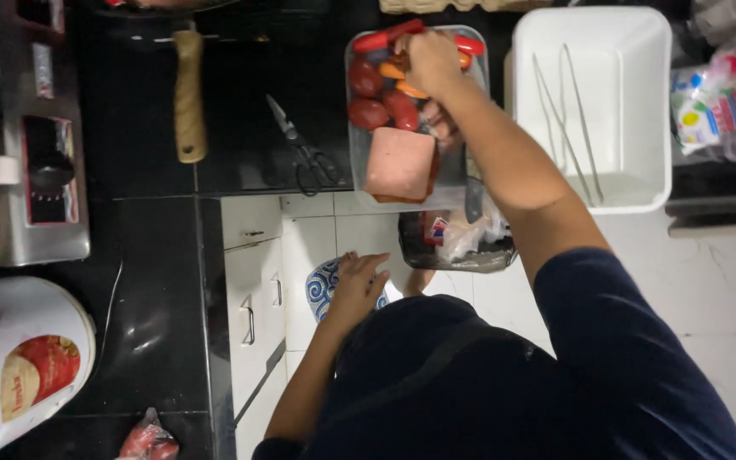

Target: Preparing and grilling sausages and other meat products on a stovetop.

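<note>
glossy black stone counter (155, 247), clear plastic tray (359, 162), wooden handle (188, 94); metal scissors (304, 146), white plastic tub (632, 51)

One clear tray (359, 162) holds three tomatoes (366, 78) and one pink meat block (399, 163). On the counter (146, 255) lie one pair of scissors (304, 149), one wooden handle (188, 94), one white tub (589, 51) and two thin sticks (568, 119).
</note>
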